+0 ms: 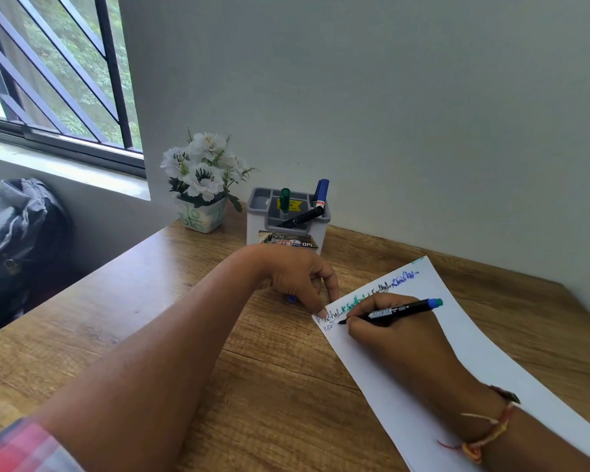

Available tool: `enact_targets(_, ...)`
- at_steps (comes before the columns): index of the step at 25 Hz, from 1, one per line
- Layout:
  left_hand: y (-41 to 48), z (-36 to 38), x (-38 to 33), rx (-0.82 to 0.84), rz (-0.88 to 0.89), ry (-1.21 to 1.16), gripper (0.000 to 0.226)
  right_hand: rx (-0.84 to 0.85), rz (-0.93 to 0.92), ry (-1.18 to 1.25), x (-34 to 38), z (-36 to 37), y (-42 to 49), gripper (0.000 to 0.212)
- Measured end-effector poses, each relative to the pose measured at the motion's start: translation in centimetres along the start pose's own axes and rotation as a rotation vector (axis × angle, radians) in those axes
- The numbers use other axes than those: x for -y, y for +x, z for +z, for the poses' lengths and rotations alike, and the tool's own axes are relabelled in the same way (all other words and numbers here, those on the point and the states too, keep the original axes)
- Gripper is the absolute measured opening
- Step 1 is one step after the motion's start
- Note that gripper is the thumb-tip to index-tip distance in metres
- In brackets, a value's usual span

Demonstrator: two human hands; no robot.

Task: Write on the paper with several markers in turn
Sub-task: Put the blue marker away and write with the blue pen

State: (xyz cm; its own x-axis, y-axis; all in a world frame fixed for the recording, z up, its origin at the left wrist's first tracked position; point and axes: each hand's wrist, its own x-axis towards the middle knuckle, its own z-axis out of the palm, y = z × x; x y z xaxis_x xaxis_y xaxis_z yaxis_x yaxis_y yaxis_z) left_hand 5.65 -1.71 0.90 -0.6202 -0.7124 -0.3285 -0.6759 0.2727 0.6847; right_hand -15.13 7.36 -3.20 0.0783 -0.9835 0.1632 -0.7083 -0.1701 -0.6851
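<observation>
A plaid sleeve point(21, 447) leads along the table point(150, 318) to the left hand point(297, 277). Its fingers are bent, one fingertip point(321, 312) pressing the near corner of the paper point(474, 352). A small blue piece point(291, 299) peeks from under the palm; whether it is gripped is unclear. The right hand point(389, 335) lies on the sheet and pinches a black marker point(394, 311), its tip on the second written line. Behind, a grey holder point(286, 229) keeps more markers.
</observation>
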Motion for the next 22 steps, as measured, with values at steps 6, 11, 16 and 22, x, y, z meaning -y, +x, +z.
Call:
enact_targets(6, 0.03, 0.05, -0.02, 0.001, -0.001, -0.009, 0.026, 0.02, 0.021, -0.068, -0.11, 0.09, 0.28, 0.007)
enact_targets(11, -0.02, 0.0, -0.18, 0.005, -0.007, -0.004, 0.025, 0.022, 0.033, -0.045, 0.02, -0.11, 0.28, 0.004)
enact_targets(16, -0.11, 0.06, -0.19, 0.007, -0.001, -0.013, 0.026, 0.064, 0.035, -0.077, 0.41, -0.16, 0.11, 0.005)
enact_targets(22, -0.21, 0.15, -0.41, 0.001, -0.02, -0.019, 0.027, 0.022, 0.091, 0.057, 0.59, -0.46, -0.24, 0.004)
